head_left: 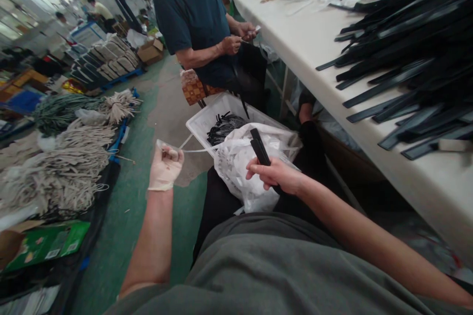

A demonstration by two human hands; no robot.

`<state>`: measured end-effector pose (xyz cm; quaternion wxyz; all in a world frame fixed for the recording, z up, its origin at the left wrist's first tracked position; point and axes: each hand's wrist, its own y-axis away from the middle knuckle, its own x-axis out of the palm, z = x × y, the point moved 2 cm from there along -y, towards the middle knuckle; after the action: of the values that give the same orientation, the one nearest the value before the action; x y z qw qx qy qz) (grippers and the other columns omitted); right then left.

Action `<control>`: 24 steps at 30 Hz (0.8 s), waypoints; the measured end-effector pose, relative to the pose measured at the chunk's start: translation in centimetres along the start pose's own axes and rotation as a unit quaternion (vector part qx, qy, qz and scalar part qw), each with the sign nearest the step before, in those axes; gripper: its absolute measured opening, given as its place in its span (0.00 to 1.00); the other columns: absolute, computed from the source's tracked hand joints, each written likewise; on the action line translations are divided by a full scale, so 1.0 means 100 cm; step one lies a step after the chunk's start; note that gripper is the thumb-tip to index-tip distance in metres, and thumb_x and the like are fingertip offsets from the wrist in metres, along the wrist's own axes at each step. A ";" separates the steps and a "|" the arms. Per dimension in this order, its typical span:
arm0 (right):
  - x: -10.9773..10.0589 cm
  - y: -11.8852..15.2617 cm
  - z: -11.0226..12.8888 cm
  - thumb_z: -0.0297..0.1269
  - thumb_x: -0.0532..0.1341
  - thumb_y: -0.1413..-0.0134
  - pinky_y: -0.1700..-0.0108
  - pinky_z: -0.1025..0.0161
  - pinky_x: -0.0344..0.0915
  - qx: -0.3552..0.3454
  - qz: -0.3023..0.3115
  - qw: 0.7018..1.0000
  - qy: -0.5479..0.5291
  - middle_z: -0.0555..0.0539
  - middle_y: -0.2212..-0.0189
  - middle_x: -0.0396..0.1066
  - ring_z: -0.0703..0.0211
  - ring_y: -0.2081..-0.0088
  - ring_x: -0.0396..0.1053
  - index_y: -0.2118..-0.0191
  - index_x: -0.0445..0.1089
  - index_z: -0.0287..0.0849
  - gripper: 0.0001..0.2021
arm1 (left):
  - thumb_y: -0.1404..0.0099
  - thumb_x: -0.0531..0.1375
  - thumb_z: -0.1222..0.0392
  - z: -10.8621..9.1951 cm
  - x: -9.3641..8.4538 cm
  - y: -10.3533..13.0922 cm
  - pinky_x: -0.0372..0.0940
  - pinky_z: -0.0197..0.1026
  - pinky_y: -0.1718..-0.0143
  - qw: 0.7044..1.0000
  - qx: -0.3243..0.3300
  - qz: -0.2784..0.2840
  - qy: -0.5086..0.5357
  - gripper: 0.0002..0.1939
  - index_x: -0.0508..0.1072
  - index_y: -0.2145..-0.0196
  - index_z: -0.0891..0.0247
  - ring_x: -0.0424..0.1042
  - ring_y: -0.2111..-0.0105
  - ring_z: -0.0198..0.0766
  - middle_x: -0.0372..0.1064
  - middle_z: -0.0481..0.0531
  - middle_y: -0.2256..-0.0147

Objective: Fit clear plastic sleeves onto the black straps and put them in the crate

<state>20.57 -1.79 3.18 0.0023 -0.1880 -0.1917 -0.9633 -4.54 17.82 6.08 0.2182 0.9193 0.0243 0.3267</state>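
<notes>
My left hand (166,168), in a pale glove, is raised on the left with its fingers curled closed. A thin whitish plastic strip (201,150) runs from it across to the white plastic bag (242,165) on my lap. My right hand (275,174), bare, grips black straps (260,146) that look folded or stacked, their ends pointing up and away. Beneath that hand lies the bag, crumpled and partly over the white crate (201,114). More short black strips (224,127) are inside the crate.
On the right, a pale table (295,44) carries a heap of long black straps (399,69), with plastic wrapping and metal pieces farther back. A seated co-worker (195,19) handles a small piece ahead. Bundles of beige cords (70,157) and a green package (55,246) lie left.
</notes>
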 end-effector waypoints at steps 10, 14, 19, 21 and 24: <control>0.018 0.005 -0.032 0.42 0.65 0.55 0.83 0.71 0.59 0.052 -0.024 0.997 0.047 0.53 0.77 0.70 0.72 0.84 0.51 0.71 0.67 0.41 0.11 | 0.52 0.73 0.54 0.135 0.011 0.076 0.70 0.39 0.61 0.967 -0.105 0.143 -0.181 0.16 0.75 0.70 0.65 0.76 0.67 0.36 0.77 0.52 0.66; 0.018 0.000 -0.042 0.40 0.65 0.54 0.83 0.72 0.60 0.071 -0.029 0.994 0.072 0.54 0.79 0.69 0.71 0.83 0.54 0.71 0.65 0.42 0.10 | 0.50 0.71 0.53 0.146 0.018 0.089 0.67 0.39 0.57 0.943 -0.033 0.194 -0.267 0.16 0.80 0.65 0.64 0.75 0.61 0.39 0.78 0.53 0.63; 0.020 -0.006 -0.051 0.40 0.66 0.53 0.83 0.72 0.60 0.072 -0.027 0.993 0.084 0.54 0.79 0.67 0.69 0.80 0.58 0.70 0.65 0.42 0.10 | 0.50 0.71 0.53 0.139 0.016 0.088 0.66 0.39 0.58 0.927 -0.012 0.186 -0.326 0.14 0.80 0.68 0.65 0.74 0.66 0.38 0.78 0.51 0.68; 0.023 -0.007 -0.052 0.39 0.66 0.53 0.83 0.72 0.61 0.069 -0.012 0.993 0.097 0.55 0.80 0.67 0.67 0.79 0.61 0.70 0.65 0.42 0.10 | 0.50 0.70 0.54 0.134 0.017 0.086 0.65 0.39 0.53 0.928 0.013 0.174 -0.328 0.15 0.81 0.65 0.63 0.74 0.61 0.40 0.78 0.51 0.64; 0.026 -0.007 -0.052 0.37 0.65 0.52 0.82 0.72 0.62 0.066 0.007 0.992 0.105 0.55 0.80 0.67 0.67 0.78 0.63 0.69 0.65 0.42 0.08 | 0.48 0.70 0.56 0.127 0.019 0.087 0.64 0.39 0.50 0.923 0.043 0.173 -0.342 0.15 0.81 0.62 0.61 0.74 0.57 0.40 0.78 0.51 0.60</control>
<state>16.18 -2.94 -0.56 0.0413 -0.0868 -0.2525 -0.9628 3.92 5.42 2.05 0.1133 0.9735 -0.1974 0.0239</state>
